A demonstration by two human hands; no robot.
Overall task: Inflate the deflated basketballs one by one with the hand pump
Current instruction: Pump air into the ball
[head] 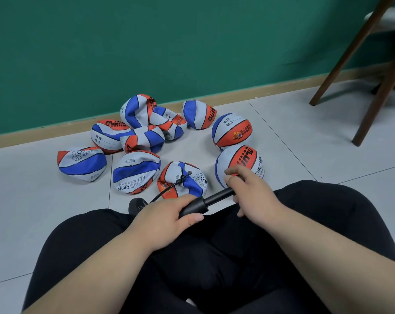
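L hand grips black pump barrel, R hand curled round plunger, hose on crumpled b-ball

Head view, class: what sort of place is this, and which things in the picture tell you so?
Probably a school room, perhaps a classroom, indoors: a green wall with a wooden skirting board, a pale tiled floor, wooden furniture legs, and children's basketballs printed with class and name blanks.

Even, soft indoor light, faint shadows, slight overall blur, wide-angle bending toward the edges.
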